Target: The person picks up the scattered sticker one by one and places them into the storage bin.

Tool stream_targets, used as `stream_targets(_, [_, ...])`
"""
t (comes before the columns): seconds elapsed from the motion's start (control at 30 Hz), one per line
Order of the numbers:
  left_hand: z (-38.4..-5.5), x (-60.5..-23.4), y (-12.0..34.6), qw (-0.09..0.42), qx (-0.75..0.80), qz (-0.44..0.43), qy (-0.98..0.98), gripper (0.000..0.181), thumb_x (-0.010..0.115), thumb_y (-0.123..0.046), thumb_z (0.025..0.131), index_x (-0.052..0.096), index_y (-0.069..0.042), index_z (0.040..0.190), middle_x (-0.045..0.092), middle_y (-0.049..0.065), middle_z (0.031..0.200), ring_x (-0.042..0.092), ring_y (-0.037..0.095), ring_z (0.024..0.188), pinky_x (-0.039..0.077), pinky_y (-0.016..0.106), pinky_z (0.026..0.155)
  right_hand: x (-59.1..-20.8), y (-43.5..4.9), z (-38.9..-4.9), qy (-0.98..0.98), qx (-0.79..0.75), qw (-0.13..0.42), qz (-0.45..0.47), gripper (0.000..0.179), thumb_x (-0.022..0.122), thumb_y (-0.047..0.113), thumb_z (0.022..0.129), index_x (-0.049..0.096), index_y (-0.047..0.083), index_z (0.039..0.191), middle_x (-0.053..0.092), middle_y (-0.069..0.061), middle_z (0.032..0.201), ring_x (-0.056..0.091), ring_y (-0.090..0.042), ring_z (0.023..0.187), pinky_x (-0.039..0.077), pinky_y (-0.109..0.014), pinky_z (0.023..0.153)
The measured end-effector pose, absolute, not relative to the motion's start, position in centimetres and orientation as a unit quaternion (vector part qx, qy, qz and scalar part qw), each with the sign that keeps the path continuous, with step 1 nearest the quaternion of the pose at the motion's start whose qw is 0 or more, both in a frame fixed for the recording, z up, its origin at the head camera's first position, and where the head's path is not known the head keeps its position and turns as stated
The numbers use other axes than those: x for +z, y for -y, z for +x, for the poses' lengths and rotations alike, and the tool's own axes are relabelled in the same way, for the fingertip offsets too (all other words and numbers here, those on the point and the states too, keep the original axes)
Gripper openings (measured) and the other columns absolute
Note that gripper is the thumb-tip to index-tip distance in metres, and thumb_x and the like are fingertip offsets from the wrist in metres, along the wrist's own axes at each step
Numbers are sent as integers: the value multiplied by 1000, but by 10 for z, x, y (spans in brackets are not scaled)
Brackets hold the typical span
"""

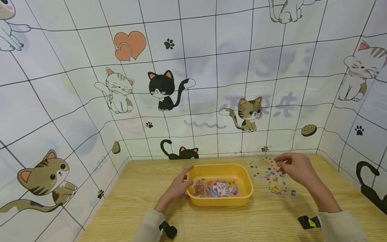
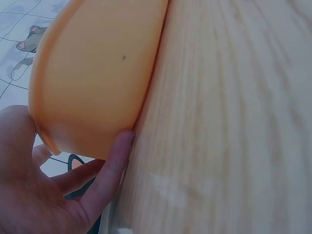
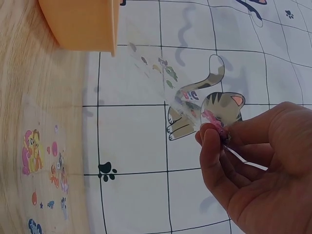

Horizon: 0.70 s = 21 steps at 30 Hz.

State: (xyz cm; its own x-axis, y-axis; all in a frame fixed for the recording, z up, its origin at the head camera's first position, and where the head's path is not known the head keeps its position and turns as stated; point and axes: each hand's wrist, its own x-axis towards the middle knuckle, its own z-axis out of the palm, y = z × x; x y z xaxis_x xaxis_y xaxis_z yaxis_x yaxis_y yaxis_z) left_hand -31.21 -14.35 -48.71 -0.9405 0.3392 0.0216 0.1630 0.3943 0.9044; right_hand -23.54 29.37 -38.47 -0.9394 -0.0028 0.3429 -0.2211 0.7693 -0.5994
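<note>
A yellow plastic tub (image 1: pixel 220 201) stands on the wooden table, with sticker sheets (image 1: pixel 220 189) of bears and small coloured shapes lying in it. My left hand (image 1: pixel 178 185) grips the tub's left end, thumb at the rim and fingers along the outer wall (image 2: pixel 97 83). To the right of the tub, my right hand (image 1: pixel 297 168) pinches a clear sticker sheet (image 3: pixel 168 73) between thumb and fingers; a pink figure shows beside the fingertips. Under that hand, another clear sheet with pony stickers (image 3: pixel 33 153) lies on the table.
The wooden table (image 1: pixel 127 215) meets a white cloth backdrop (image 1: pixel 205 134) with grid lines and printed cats at its back and sides. Black wrist straps (image 1: pixel 309 222) sit at both sleeves.
</note>
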Motion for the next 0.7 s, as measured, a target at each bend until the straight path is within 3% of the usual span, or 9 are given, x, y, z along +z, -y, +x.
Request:
stream_targets(0.33, [-311,-486,144,88,536,154,-826,63,59,-20,103,35,-31,160,52,32,141,69,36,102,65,47,54,-388,-288,-237,926,336,162,65,22,63,8,100,74,-4,115,76,-11,87,66,-15,68,50,-25,51])
stream_targets(0.7, [-310,-487,144,87,534,161,-825,62,58,-20,104,35,-29,161,52,32,140,68,37,103,66,47,55,-386,-282,-237,925,337,163,72,21,64,7,100,74,-6,113,76,-14,88,64,-15,67,49,-24,49])
